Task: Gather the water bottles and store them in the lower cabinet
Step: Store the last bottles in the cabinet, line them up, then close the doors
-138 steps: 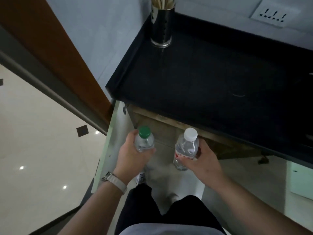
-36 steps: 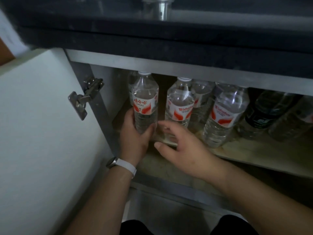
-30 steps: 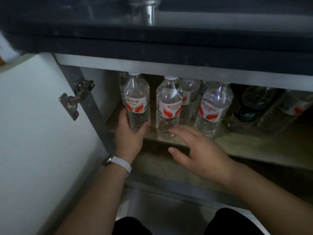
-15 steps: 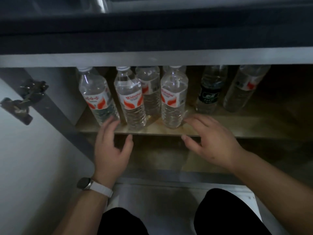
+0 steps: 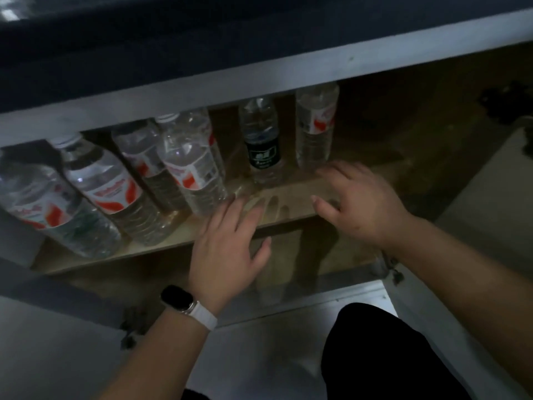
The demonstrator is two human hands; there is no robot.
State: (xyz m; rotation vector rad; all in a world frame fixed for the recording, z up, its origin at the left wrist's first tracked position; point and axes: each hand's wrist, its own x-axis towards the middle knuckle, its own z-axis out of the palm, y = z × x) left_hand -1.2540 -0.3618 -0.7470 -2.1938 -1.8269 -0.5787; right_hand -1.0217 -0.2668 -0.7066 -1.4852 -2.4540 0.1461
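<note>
Several clear water bottles stand on the wooden shelf [image 5: 291,210] of the open lower cabinet. Red-labelled bottles [image 5: 112,194] crowd the left part. A dark-labelled bottle [image 5: 264,145] and another red-labelled bottle [image 5: 315,125] stand apart to the right. My left hand [image 5: 227,249], with a white-strapped watch on the wrist, hovers over the shelf's front edge, fingers spread, holding nothing. My right hand [image 5: 357,203] is open just in front of the two right-hand bottles, touching neither.
The dark countertop edge [image 5: 202,39] overhangs the cabinet opening. A grey cabinet rail [image 5: 259,76] runs across the top. The open right door [image 5: 490,197] stands at the right. My dark-trousered knee [image 5: 383,356] is in the foreground over a pale floor.
My left hand let go of the leftmost bottle and moved right along the shelf edge. My right hand shifted right toward the dark-labelled bottle. The view swung right and tilted.
</note>
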